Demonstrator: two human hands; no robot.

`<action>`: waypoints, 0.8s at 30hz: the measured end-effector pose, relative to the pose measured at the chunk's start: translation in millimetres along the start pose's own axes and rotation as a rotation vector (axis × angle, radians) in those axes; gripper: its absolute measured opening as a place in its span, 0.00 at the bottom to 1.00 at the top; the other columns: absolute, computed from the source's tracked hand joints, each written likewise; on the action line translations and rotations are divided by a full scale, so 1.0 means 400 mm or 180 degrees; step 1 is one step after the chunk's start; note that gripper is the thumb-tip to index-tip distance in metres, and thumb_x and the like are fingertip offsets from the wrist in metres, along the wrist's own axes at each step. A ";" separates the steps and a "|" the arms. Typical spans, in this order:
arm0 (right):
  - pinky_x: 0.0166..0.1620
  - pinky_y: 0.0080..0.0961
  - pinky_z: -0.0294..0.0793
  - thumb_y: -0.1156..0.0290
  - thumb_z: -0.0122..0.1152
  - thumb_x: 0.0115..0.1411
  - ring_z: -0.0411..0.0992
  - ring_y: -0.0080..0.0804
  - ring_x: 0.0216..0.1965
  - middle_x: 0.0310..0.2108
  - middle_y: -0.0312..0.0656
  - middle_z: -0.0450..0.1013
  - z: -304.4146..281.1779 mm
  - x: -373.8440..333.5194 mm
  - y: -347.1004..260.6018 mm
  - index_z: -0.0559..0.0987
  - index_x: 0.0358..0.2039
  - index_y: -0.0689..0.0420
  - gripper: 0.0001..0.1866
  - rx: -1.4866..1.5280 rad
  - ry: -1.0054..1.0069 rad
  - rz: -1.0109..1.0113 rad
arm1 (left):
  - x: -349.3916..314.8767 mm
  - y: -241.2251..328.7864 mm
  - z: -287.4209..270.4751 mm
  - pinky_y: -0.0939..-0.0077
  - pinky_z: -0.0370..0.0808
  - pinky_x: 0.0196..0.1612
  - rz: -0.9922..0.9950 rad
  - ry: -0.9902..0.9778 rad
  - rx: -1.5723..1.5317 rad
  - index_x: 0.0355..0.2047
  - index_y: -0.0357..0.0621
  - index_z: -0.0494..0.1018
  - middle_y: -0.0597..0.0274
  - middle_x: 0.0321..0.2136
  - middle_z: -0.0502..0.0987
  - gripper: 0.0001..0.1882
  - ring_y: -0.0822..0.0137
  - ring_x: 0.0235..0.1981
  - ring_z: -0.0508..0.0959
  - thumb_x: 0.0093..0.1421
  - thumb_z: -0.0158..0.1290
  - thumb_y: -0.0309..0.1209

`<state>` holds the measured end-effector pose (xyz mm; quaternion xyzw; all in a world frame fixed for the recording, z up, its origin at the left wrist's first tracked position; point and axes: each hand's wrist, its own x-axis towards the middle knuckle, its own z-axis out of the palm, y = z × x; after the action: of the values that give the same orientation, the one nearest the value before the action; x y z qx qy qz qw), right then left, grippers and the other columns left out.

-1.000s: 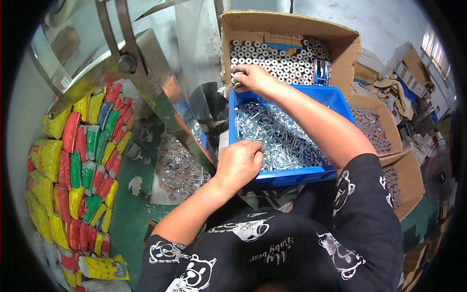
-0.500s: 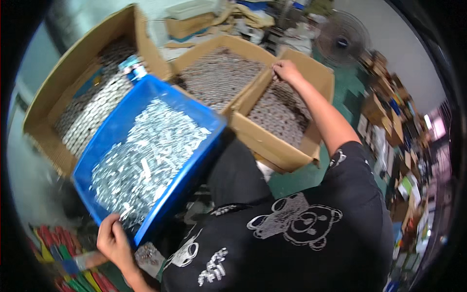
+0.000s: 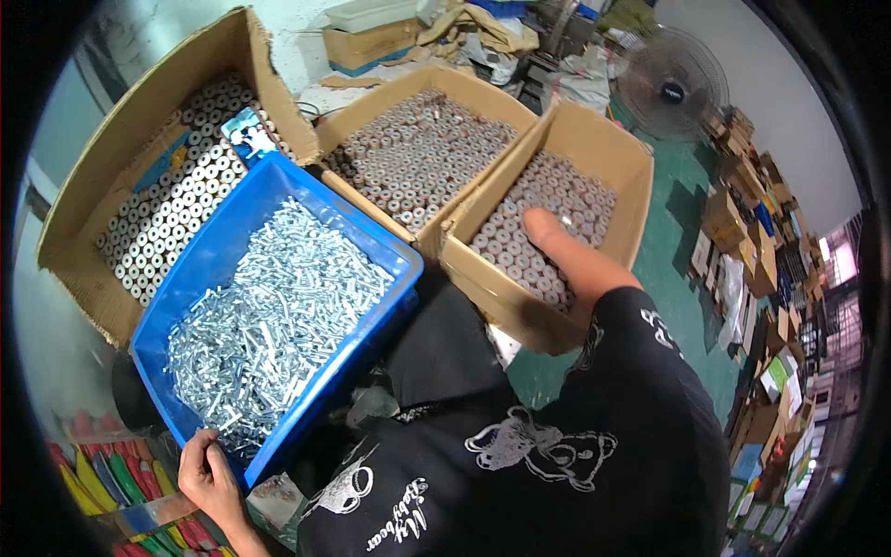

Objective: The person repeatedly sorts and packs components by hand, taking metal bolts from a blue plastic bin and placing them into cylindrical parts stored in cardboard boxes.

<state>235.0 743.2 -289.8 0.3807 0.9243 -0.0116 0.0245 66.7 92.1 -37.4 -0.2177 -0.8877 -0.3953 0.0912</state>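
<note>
A blue plastic bin (image 3: 339,376) full of small shiny metal pins (image 3: 278,320) stands tilted before me. My left hand (image 3: 212,475) grips its near corner, the fingers curled at the rim. On the right, my right hand (image 3: 549,228) reaches down into a cardboard box (image 3: 506,290) packed with upright small cylinders (image 3: 566,190) that have round pale ends with centre holes. Its fingers point down and are hidden from view, so I cannot see whether they hold anything.
Another cardboard box (image 3: 357,193) of such cylinders adjoins the right one. A larger carton (image 3: 79,209) at left holds more, with a small picture-covered object (image 3: 249,137) at the bin's far corner. Colourful strips (image 3: 102,478) lie lower left. A fan (image 3: 673,84) stands behind; cartons line the right.
My right hand has moved from the far left edge of the right box to nearer, lower among its cylinders. My left hand stays at the bin's corner. The view has shifted slightly.
</note>
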 end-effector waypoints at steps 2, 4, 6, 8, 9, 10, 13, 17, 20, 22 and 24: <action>0.42 0.36 0.76 0.74 0.56 0.51 0.76 0.44 0.36 0.35 0.56 0.76 -0.085 -0.035 -0.029 0.79 0.31 0.63 0.08 0.0140 -0.0052 0.0100 | 0.003 0.000 0.005 0.80 0.67 0.29 0.0212 0.0168 0.0105 0.30 0.29 0.73 0.58 0.25 0.73 0.07 0.73 0.25 0.71 0.55 0.45 0.16; 0.36 0.29 0.76 0.72 0.60 0.54 0.75 0.31 0.31 0.32 0.45 0.76 -0.198 -0.014 0.025 0.79 0.35 0.60 0.09 0.0660 -0.0917 0.0344 | 0.006 0.001 0.006 0.80 0.67 0.29 0.0073 0.0125 0.0036 0.29 0.29 0.73 0.56 0.24 0.73 0.07 0.71 0.25 0.71 0.54 0.45 0.16; 0.31 0.19 0.74 0.67 0.61 0.57 0.70 0.20 0.29 0.29 0.34 0.73 -0.294 -0.014 0.085 0.77 0.40 0.56 0.11 0.4659 -0.1705 0.0391 | 0.007 -0.007 0.001 0.79 0.67 0.28 0.0092 0.0221 0.0065 0.28 0.29 0.73 0.56 0.23 0.73 0.06 0.70 0.24 0.72 0.53 0.45 0.16; 0.28 0.15 0.72 0.65 0.60 0.59 0.68 0.17 0.28 0.29 0.30 0.71 -0.443 -0.015 -0.003 0.75 0.44 0.56 0.15 0.5144 -0.1086 0.0255 | 0.005 0.015 -0.005 0.78 0.67 0.28 -0.0027 0.0192 0.0232 0.28 0.29 0.73 0.56 0.22 0.73 0.06 0.69 0.24 0.72 0.53 0.45 0.16; 0.26 0.16 0.71 0.63 0.58 0.60 0.67 0.17 0.26 0.27 0.31 0.71 -0.477 0.025 -0.017 0.74 0.48 0.57 0.17 0.4879 -0.0850 -0.0023 | 0.011 0.017 -0.001 0.77 0.67 0.27 0.0114 0.0186 0.0256 0.27 0.29 0.73 0.56 0.22 0.73 0.06 0.69 0.23 0.72 0.52 0.45 0.16; 0.26 0.16 0.71 0.63 0.56 0.61 0.67 0.16 0.25 0.25 0.32 0.71 -0.511 0.092 -0.053 0.74 0.48 0.57 0.17 0.4539 -0.1104 -0.0324 | 0.016 0.017 0.001 0.77 0.67 0.27 0.0091 0.0212 0.0264 0.27 0.29 0.73 0.56 0.22 0.73 0.06 0.69 0.23 0.72 0.52 0.45 0.16; 0.31 0.24 0.75 0.62 0.53 0.61 0.73 0.26 0.28 0.26 0.41 0.74 -0.532 0.288 -0.304 0.75 0.47 0.58 0.18 0.3202 -0.0665 -0.0617 | 0.007 0.026 -0.004 0.76 0.67 0.27 0.0116 0.0219 0.0446 0.27 0.30 0.73 0.55 0.22 0.73 0.06 0.68 0.23 0.72 0.51 0.45 0.15; 0.51 0.44 0.69 0.61 0.53 0.57 0.72 0.54 0.48 0.44 0.56 0.74 -0.346 0.532 -0.468 0.76 0.46 0.60 0.20 0.0701 0.0376 -0.0635 | 0.017 0.037 -0.008 0.75 0.68 0.26 0.0075 0.0267 0.0517 0.25 0.32 0.74 0.53 0.20 0.74 0.06 0.64 0.21 0.74 0.48 0.48 0.16; 0.55 0.44 0.66 0.54 0.47 0.60 0.69 0.55 0.51 0.49 0.60 0.70 -0.194 0.660 -0.298 0.70 0.54 0.59 0.26 0.0753 0.0434 -0.0159 | 0.044 0.028 0.001 0.73 0.70 0.25 0.0237 0.0320 0.0397 0.25 0.34 0.75 0.52 0.19 0.75 0.06 0.60 0.20 0.76 0.47 0.49 0.16; 0.54 0.46 0.66 0.54 0.48 0.60 0.70 0.57 0.49 0.48 0.61 0.70 -0.210 0.605 -0.386 0.69 0.54 0.60 0.28 0.0752 0.0234 -0.0005 | 0.036 0.042 0.000 0.71 0.72 0.25 0.0191 0.0270 0.0579 0.25 0.37 0.77 0.52 0.20 0.76 0.07 0.58 0.20 0.77 0.46 0.50 0.17; 0.52 0.46 0.68 0.58 0.51 0.58 0.71 0.57 0.47 0.44 0.60 0.72 -0.215 0.613 -0.378 0.71 0.51 0.60 0.24 0.0628 0.0250 -0.0094 | 0.031 0.038 -0.008 0.70 0.73 0.25 0.0181 0.0187 0.0612 0.25 0.37 0.77 0.53 0.19 0.75 0.06 0.58 0.20 0.76 0.46 0.50 0.18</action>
<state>-48.4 811.7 -216.6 0.3677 0.9244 -0.0881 -0.0495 62.8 102.3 -21.0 -0.2214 -0.9120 -0.3118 0.1488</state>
